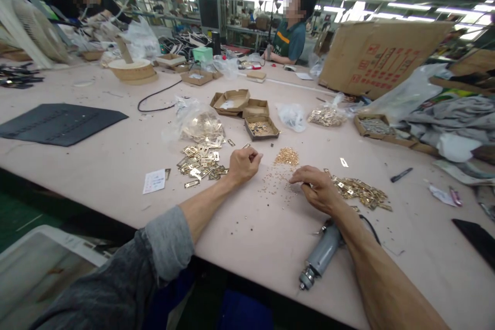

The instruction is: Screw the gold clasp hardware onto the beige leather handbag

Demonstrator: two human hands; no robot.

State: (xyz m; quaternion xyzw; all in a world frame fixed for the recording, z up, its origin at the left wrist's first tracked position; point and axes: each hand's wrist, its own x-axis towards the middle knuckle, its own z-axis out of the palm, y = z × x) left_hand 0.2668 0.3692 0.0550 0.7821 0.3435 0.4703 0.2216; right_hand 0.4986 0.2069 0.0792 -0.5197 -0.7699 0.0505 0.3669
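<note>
My left hand rests on the pinkish table with its fingers curled in a pinch on a small brass piece I can barely make out. Just left of it lies a heap of flat brass plates. My right hand lies palm down, fingers bent and pressed on the table among scattered tiny brass screws. A small mound of those screws sits between the two hands, slightly farther away. Another pile of brass plates lies right of my right hand.
A grey electric screwdriver lies under my right forearm. Small cardboard trays, plastic bags of parts, a dark mat, a black cable, a big cardboard box and grey cloth lie around. Two people sit at the far side.
</note>
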